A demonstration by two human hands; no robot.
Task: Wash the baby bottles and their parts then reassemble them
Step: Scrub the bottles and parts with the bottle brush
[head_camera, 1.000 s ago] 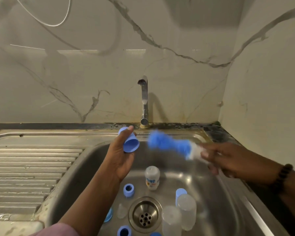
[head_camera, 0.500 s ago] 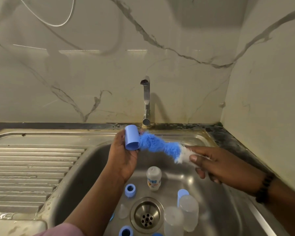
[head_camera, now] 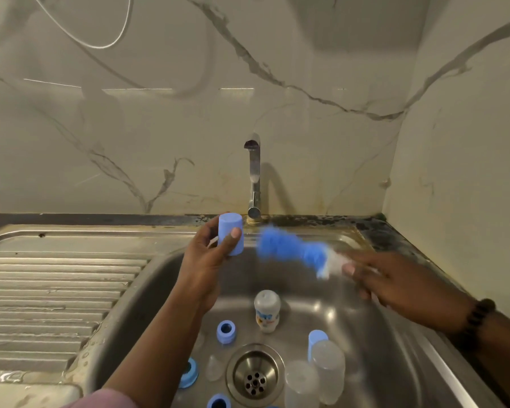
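Washing under way, well short of finished. Blue cap (head_camera: 231, 233) held upright above the back of the sink (head_camera: 147, 290), gripped by the left hand (head_camera: 206, 260) with thumb across the front and fingers curled behind. Bottle brush (head_camera: 292, 250) just beside the cap, not inside it, blurred. Right hand (head_camera: 386, 278) at the white handle end, also blurred; seemingly grasping the brush, though exact finger closure cannot be told. Tap (head_camera: 253, 178) not visibly running.

Still lying unassembled around the drain (head_camera: 255, 375): small printed bottle (head_camera: 267, 310), clear bottles (head_camera: 327, 369), blue rings (head_camera: 226, 331), another blue cap (head_camera: 317, 338), a clear teat (head_camera: 214, 368). Judged from this: scrubbing likely at an early part, rinsing unclear, reassembly not begun.
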